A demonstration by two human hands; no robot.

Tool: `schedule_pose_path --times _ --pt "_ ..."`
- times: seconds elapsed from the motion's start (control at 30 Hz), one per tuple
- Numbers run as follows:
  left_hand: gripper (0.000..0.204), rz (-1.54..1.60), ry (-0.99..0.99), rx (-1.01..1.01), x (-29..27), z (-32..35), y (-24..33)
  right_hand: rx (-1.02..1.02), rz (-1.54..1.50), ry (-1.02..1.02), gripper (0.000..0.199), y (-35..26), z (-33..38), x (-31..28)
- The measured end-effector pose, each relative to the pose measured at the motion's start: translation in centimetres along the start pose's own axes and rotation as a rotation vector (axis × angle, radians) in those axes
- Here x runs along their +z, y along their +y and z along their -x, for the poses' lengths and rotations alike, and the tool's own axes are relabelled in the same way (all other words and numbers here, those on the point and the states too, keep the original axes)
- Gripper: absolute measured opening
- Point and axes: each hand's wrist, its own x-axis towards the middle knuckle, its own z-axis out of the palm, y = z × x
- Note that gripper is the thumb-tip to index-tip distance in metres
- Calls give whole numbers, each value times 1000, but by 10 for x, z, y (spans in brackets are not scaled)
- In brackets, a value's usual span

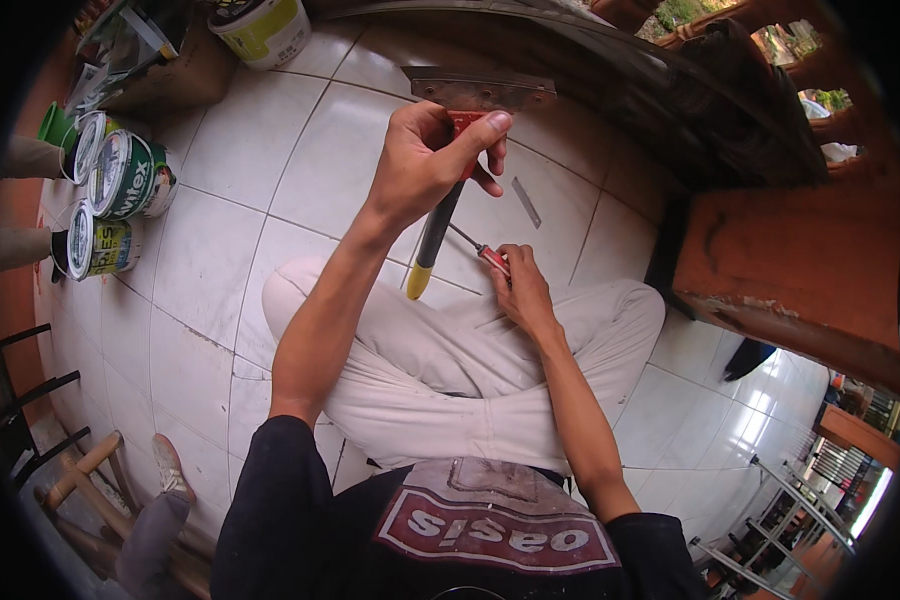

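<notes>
A wide-bladed scraper (470,110) is held upright, gripped at its red neck by the left hand (430,160). A red-handled screwdriver (482,250) is clasped in the right hand (520,290), its tip seemingly at the scraper's handle. A slip could drive the tip into the left palm.

Left arm bare from a dark short sleeve, reaching up toward 12 o'clock, elbow slightly bent. Left hand (432,150) above centre, fingers curled into a closed grip, thumb laid across the top pointing toward 2 o'clock. Right forearm rises from 5 o'clock toward 11 o'clock. Right hand (519,288) near centre, lower than the left, knuckles up, fingers pinched closed. Hands apart, not touching.
</notes>
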Motion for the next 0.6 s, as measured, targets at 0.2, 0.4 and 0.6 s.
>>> schedule_pose_path --times 0.2,0.4,0.6 --pt "24 97 -27 -41 -2 2 4 142 -750 289 30 -42 26 -82" --pt "24 -15 -50 -43 3 5 5 -291 -189 582 33 -102 48 -158" --pt "19 -122 -84 11 6 10 5 -276 -114 579 36 -120 43 -166"
